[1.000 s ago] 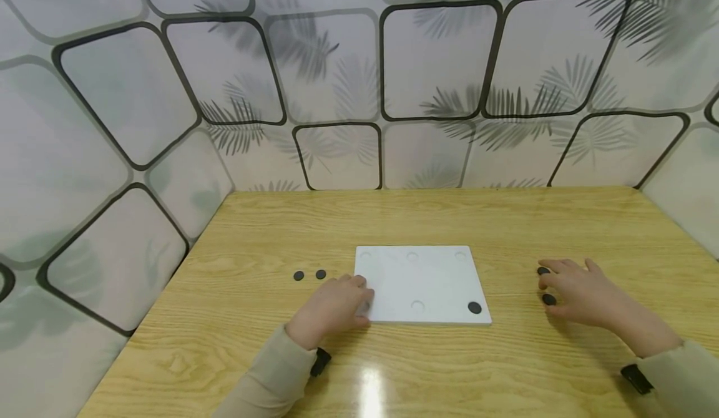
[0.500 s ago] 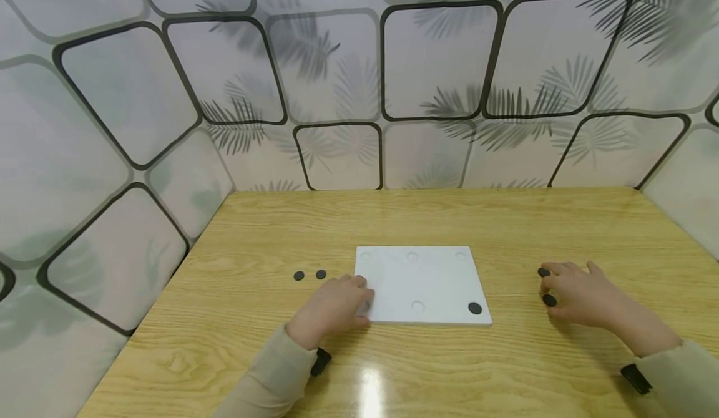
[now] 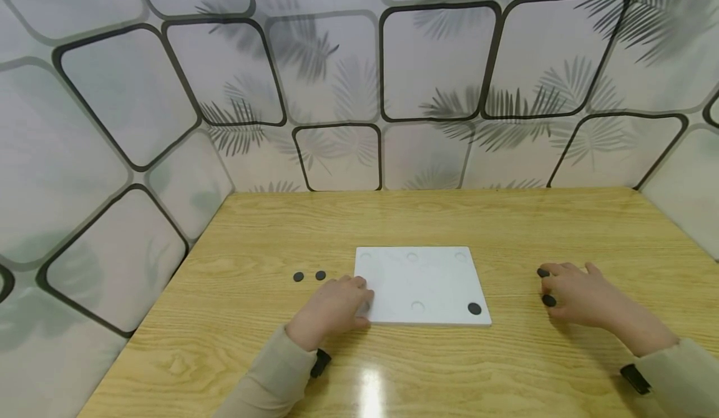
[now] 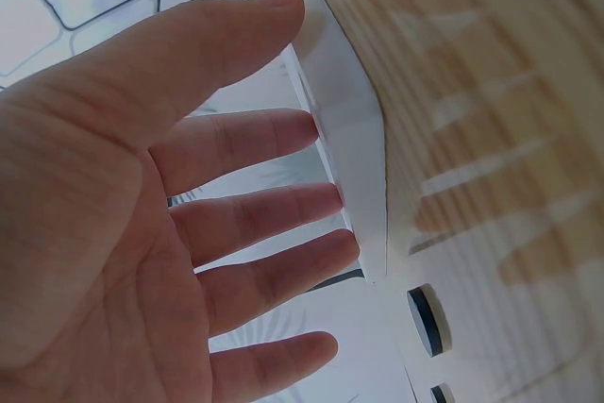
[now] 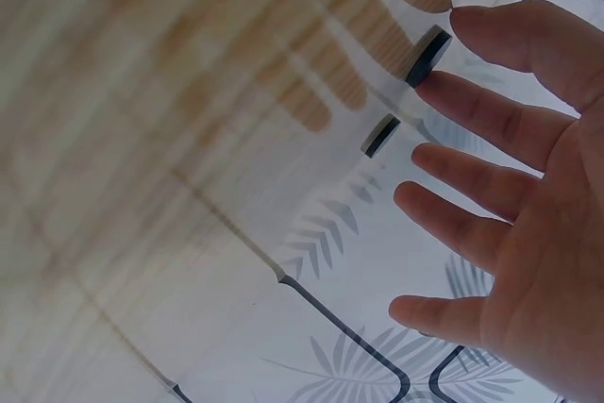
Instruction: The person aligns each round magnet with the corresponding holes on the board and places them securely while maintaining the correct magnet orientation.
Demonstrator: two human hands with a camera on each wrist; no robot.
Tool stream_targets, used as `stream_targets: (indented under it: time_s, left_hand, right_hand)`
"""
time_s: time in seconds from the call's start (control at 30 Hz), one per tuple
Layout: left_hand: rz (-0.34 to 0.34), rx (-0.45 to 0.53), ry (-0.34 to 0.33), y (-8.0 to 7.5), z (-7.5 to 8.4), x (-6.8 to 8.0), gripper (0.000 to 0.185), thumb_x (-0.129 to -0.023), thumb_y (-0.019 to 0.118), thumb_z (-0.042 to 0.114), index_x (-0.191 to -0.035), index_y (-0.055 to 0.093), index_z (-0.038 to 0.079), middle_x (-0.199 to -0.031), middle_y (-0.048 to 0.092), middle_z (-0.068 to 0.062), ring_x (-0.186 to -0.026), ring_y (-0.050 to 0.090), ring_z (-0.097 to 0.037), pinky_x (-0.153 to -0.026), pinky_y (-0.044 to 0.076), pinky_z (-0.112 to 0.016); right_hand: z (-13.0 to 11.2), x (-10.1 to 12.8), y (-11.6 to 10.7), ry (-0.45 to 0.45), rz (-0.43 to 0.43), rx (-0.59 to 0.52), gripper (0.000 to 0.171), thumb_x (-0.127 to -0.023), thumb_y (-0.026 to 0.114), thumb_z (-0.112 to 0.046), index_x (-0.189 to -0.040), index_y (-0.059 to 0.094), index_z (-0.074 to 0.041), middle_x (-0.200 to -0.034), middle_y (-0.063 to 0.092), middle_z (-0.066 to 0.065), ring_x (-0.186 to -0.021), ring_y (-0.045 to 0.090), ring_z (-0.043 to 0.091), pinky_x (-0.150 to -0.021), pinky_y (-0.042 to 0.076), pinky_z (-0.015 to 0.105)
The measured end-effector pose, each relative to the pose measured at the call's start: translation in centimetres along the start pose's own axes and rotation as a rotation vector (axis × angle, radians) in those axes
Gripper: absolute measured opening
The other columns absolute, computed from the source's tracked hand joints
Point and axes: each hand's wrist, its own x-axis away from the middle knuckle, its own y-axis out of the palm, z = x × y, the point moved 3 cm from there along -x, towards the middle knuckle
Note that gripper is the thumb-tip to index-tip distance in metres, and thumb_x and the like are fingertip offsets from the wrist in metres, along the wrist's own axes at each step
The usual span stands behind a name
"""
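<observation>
Left hand, fingers apart, touches left edge of white board. Right hand, toward right edge of worktop: thumb and index at near black disc; firmness of pinch unclear. Apparent step: disc pickup, calling for secure rim grip.

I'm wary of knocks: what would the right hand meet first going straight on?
Most likely the nearer black disc, just ahead of the right hand; whether they touch is hard to tell.

We see a glossy yellow wood-grained bench, a smooth white rectangular plastic-looking board, a matt black round disc at its four o'clock, and, at seven, a beige cloth sleeve.
</observation>
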Motion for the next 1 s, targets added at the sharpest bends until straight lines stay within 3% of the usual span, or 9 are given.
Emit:
stream_targets:
  time_s: [0.33,0.73,1.0]
  left_hand:
    - [0.011,-0.006,-0.004,-0.16,0.07,0.11,0.031,-0.073,0.069,0.040,-0.092,0.063,0.016,-0.082,0.050,0.005,-0.073,0.047,-0.011,-0.059,0.041,-0.024]
    - [0.005,-0.008,0.000,-0.04,0.05,0.04,0.032,-0.074,0.068,0.040,-0.094,0.063,0.016,-0.082,0.050,0.004,-0.073,0.047,-0.012,-0.060,0.041,-0.025]
    - [0.002,-0.008,-0.002,-0.16,0.06,0.14,0.034,-0.074,0.068,0.040,-0.096,0.063,0.015,-0.083,0.051,0.004,-0.075,0.048,-0.012,-0.061,0.042,-0.025]
  right_hand:
    - [0.15,-0.06,0.00,0.003,-0.013,-0.008,0.019,-0.065,0.074,-0.014,-0.072,0.060,-0.024,-0.116,0.048,0.025,-0.102,0.043,0.044,-0.077,0.020,0.071]
    - [0.03,-0.38,-0.05,-0.021,-0.010,-0.021,0.031,-0.064,0.073,-0.015,-0.059,0.044,-0.022,-0.117,0.046,0.027,-0.104,0.041,0.047,-0.076,0.018,0.072]
    - [0.14,-0.44,-0.28,-0.042,-0.010,-0.043,0.031,-0.062,0.072,-0.016,-0.056,0.041,-0.022,-0.119,0.046,0.027,-0.106,0.040,0.047,-0.076,0.018,0.073]
